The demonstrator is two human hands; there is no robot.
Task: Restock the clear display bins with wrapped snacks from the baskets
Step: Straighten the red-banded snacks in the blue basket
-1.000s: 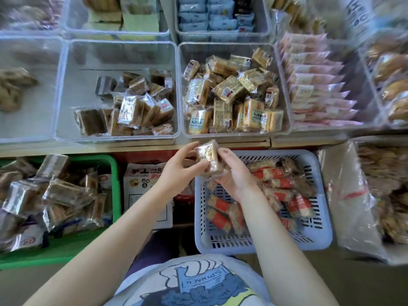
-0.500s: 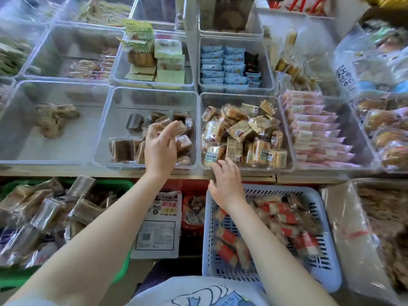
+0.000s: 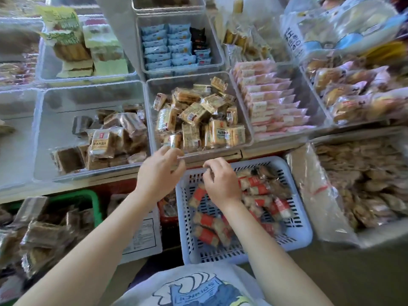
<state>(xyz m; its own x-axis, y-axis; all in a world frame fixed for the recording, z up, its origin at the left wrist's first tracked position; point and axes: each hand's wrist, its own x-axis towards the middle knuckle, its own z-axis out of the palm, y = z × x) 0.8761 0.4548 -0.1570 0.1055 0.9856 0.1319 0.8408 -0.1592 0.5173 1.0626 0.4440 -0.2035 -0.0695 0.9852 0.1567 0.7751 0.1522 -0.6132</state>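
1. Left hand (image 3: 160,171): over the front rim of the clear bin of tan wrapped snacks (image 3: 198,120). Fingers are curled downward near the rim; whether the grip pinches anything cannot be told.
2. Right hand (image 3: 220,184): over the far end of the blue slotted basket (image 3: 295,237). Fingertips are bent down to the basket's far rim; whether the grip has closed on a pack cannot be told.
3. Blue slotted basket: on the lower level, in front of the person, just below the bench edge. Holds red-banded wrapped snacks (image 3: 207,226), loosely heaped.
4. Clear bin of tan wrapped snacks: front row on the bench, just behind the basket. About half full, packs jumbled.
5. Clear bin of brown wrapped snacks (image 3: 110,138): front row, just left of item 4. Packs gathered toward its right and front; one labelled pack lies on top.
6. Clear bin of pink packs (image 3: 273,102): front row, just right of item 4. Packs overlap in a row.
7. Clear bin of blue packs (image 3: 167,47): second row, behind item 4. Packs stacked in two columns.
8. Green basket (image 3: 92,202): lower level, left. Holds brown snacks in clear wrap.
9. Large clear bag of snacks (image 3: 357,184): lower level, right of the blue basket.
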